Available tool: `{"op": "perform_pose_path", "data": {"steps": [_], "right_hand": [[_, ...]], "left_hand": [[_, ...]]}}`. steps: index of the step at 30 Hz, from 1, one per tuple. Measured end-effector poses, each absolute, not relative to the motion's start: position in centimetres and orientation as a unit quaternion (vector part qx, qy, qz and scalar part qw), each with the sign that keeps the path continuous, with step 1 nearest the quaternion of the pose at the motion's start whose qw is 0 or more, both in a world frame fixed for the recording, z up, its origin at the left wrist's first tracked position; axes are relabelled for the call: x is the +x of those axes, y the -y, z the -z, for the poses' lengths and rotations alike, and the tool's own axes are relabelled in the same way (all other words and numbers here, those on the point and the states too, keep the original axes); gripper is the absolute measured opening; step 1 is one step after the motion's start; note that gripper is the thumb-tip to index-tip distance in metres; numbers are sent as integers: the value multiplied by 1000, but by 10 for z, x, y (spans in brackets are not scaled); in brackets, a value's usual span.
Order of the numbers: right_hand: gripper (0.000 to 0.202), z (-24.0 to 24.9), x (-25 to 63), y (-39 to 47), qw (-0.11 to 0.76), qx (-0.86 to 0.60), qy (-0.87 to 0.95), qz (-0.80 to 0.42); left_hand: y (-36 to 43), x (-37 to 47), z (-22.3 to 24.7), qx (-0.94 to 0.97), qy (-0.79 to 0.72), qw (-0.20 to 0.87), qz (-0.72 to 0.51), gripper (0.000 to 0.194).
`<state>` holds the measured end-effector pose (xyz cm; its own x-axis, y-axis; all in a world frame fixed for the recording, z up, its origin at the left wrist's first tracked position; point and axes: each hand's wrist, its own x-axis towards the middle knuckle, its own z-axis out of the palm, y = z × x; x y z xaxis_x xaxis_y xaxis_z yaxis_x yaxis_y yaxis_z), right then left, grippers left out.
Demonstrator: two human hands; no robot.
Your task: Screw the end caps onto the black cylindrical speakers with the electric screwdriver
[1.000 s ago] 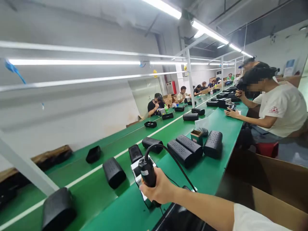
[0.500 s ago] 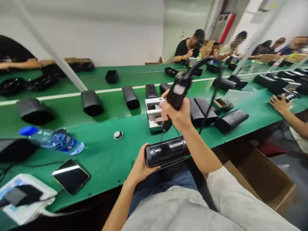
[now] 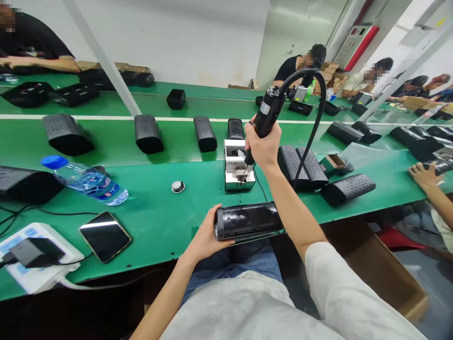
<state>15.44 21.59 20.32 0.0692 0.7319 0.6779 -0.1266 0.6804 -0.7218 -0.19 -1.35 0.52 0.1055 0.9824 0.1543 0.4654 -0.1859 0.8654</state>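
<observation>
My left hand [image 3: 208, 232] grips the left end of a black speaker housing [image 3: 251, 219], which lies at the table's front edge with its perforated face upward. In my right hand [image 3: 264, 141] is a black electric screwdriver [image 3: 269, 111], its cable arching up and back down on the right. The screwdriver points downward, its thin bit at the front of a white screw feeder [image 3: 231, 163]. Whether a screw sits on the bit is too small to tell. A small round silver-and-white part [image 3: 178, 186] lies on the green table left of the feeder.
A water bottle [image 3: 88, 182], a phone [image 3: 105, 236] and a white power strip [image 3: 42, 257] lie on the left. Black housings [image 3: 205, 133] stand along the green belt, others [image 3: 348, 182] on the right. A co-worker's hand [image 3: 424, 174] is at far right, above a cardboard box [image 3: 382, 269].
The screwdriver has moved down and stands steeper, its bit now at the feeder's front. My left hand still holds the speaker housing. The camera view has shifted slightly.
</observation>
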Motion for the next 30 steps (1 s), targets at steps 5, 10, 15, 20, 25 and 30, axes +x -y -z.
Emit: {"op": "perform_pose_path", "data": {"steps": [5,10,15,20,25,30], "right_hand": [[24,-198,152,-221,688,-247,618,-288],[31,-189,152,-227,674,-237,646,-270],[51,-191,170,-213,644,-264,668,-265],[51,-219,212,-173,657,-244,640,-314],[38,-236,233,-143,659,-267,616,-338],[28,-236,230,-137,660,-243,610,-366]], "left_hand": [[12,-2,-4,672,-542,331,-381,115],[11,-2,-8,680,-536,326,-380,113],[12,-2,-10,678,-541,332,-371,112],[12,-3,-6,685,-537,323,-371,111],[12,-5,-3,692,-534,313,-372,110],[13,-4,-3,688,-534,319,-374,111]]}}
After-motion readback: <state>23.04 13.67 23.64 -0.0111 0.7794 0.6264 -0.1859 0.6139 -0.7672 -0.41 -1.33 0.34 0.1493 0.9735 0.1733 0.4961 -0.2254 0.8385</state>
